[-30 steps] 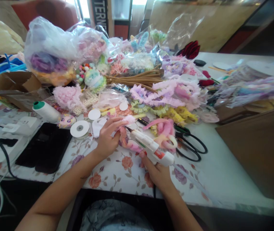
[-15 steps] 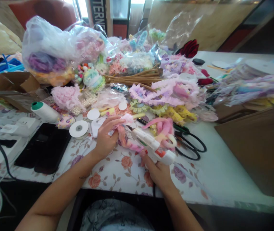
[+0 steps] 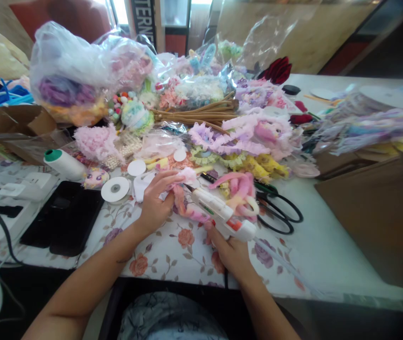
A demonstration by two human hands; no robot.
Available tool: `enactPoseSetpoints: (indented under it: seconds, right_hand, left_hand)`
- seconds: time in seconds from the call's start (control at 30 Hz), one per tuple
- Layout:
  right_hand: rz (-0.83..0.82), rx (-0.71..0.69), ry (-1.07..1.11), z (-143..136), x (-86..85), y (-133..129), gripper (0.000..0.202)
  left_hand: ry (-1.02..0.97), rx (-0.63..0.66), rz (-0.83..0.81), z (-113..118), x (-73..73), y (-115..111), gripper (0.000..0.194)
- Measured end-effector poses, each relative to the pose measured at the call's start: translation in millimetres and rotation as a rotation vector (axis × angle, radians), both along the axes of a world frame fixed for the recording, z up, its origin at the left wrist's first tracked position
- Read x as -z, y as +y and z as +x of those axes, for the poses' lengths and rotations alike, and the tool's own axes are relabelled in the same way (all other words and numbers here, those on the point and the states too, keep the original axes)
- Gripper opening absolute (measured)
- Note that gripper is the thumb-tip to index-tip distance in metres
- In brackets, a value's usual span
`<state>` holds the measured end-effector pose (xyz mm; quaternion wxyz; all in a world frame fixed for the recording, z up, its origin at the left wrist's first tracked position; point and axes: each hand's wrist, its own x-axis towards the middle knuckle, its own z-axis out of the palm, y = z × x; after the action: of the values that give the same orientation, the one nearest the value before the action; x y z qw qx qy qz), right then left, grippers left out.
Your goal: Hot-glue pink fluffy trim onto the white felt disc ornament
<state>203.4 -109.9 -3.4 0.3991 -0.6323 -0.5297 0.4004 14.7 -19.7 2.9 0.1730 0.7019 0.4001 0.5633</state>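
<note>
Glue gun (image 3: 217, 208) grip hidden in right hand (image 3: 235, 255). Cardboard box (image 3: 374, 217), 4 o'clock, cut off. Pastel bundle (image 3: 371, 127), 3 o'clock, blurred. Banner (image 3: 144, 23), 11 o'clock, cropped.

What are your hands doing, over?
Left hand pinching pink fluff. Right hand gripping white glue gun, tip by fluff. Black-handled scissors beside pink strips, near gun.

The left hand (image 3: 157, 203) pinched a fluffy pink piece (image 3: 187, 175), and the right hand (image 3: 232, 250) held a white glue gun (image 3: 214, 206), its dark nozzle close beside this piece. To the right of the gun were black-handled scissors (image 3: 282, 215). A white ribbon spool (image 3: 115, 190) lay flat near a black phone (image 3: 77, 222), upon the flowered cloth (image 3: 159, 252).
</note>
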Motion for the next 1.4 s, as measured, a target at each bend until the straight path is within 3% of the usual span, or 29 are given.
enactPoseSetpoints:
  seconds: [0.17, 0.37, 0.67, 0.93, 1.13, 1.4]
  right_hand:
    - [-0.089, 0.028, 0.004, -1.6, -3.4, -1.7, 0.042]
    - [0.057, 0.057, -0.066, 1.4, -1.5, 1.5, 0.041]
    - [-0.125, 0.048, 0.056, -3.8, -2.5, -2.8, 0.044]
    - [0.043, 0.082, -0.050, 0.3, -0.7, 1.1, 0.040]
    - [-0.069, 0.086, -0.021, -3.3, -6.2, -1.0, 0.043]
    - [-0.070, 0.050, 0.006, -5.0, -7.8, -1.3, 0.043]
  left_hand:
    - [-0.018, -0.005, -0.011, -0.3, 0.8, 0.3, 0.037]
    - [-0.039, -0.010, -0.020, -0.8, 0.5, 1.0, 0.036]
    - [-0.067, -0.008, -0.057, 1.1, 2.4, 0.2, 0.039]
    - [-0.101, -0.019, -0.054, 0.0, 4.1, 3.1, 0.032]
    - [-0.114, -0.035, -0.081, 0.9, 3.3, 2.3, 0.031]
    - [-0.105, -0.041, -0.094, 2.8, 4.8, 0.4, 0.029]
